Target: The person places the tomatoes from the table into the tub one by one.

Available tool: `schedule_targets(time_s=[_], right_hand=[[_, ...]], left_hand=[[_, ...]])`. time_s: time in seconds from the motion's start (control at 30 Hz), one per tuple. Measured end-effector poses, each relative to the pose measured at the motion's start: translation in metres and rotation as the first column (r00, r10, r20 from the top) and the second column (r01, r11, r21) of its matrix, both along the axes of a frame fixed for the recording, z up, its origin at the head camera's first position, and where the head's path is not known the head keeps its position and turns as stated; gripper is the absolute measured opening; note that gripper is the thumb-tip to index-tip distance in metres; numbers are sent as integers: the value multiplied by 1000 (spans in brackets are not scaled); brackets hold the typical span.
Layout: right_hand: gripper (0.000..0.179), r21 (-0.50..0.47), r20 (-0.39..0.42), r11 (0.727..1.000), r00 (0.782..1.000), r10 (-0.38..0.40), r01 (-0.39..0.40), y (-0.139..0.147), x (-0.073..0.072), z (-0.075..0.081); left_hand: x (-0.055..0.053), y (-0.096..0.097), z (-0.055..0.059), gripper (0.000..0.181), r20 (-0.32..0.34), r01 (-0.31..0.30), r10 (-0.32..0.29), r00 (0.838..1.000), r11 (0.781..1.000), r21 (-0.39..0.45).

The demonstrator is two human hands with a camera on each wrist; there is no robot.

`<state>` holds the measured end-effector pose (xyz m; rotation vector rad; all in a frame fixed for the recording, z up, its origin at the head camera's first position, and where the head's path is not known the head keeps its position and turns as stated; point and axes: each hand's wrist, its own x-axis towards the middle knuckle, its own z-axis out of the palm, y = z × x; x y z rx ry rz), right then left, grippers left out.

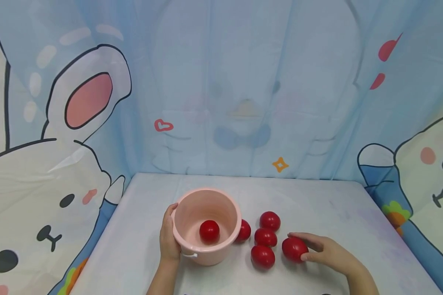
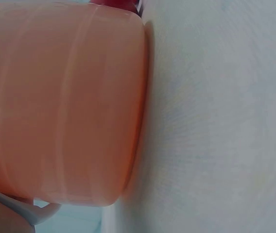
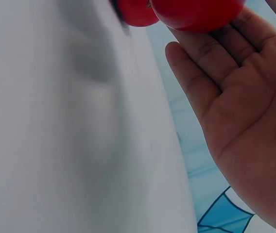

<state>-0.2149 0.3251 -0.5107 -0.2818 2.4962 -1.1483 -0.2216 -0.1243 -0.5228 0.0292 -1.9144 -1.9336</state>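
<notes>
A tomato (image 1: 293,250) sits between the thumb and fingers of the right hand (image 1: 328,254), which are spread about as wide as the fruit and hold it from the right. In the right wrist view the fingers lie nearly straight along it; from these angles I can't quite tell whether it is clear of the counter (image 1: 317,209) or resting on it.

Just left of those fingers is a front tomato (image 1: 263,257); left and farther back come a middle tomato (image 1: 265,237) and a rear tomato (image 1: 270,221), the three forming a short, close-set line. Farther left of the same fingers, a partly hidden tomato (image 1: 245,230) shows beside the wall of a pink bucket (image 1: 208,257).

The bucket stands upright, immediately right of the fingers of the left hand (image 1: 170,237), which grip its side near the rim. Inside, to the right of these fingers, lies one more tomato (image 1: 209,231). The bucket's white handle (image 1: 190,255) hangs low in front of them. Beyond both sets of fingers, behind the counter, hangs a blue curtain (image 1: 243,53) with cartoon animals.
</notes>
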Motion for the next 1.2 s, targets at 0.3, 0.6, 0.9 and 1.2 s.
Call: schedule_targets(time_s=[0.3,0.6,0.9,1.2], right_hand=[[71,-17,-56,1000,998,23,-24,-2,-14,22],[62,-17,-135,998,989,61,-64,-13,-37,51],[58,-24,-169,992,978,120,-126,-31,-54,70],[57,-31,-204,980,961,184,-195,-49,-69,89]], left_hand=[[1,-2,2,41,52,-15,15,999,1000,1],[1,0,2,42,40,-22,21,999,1000,23],[0,1,3,42,66,-23,20,998,999,42],[0,2,2,45,65,-75,74,995,997,6]])
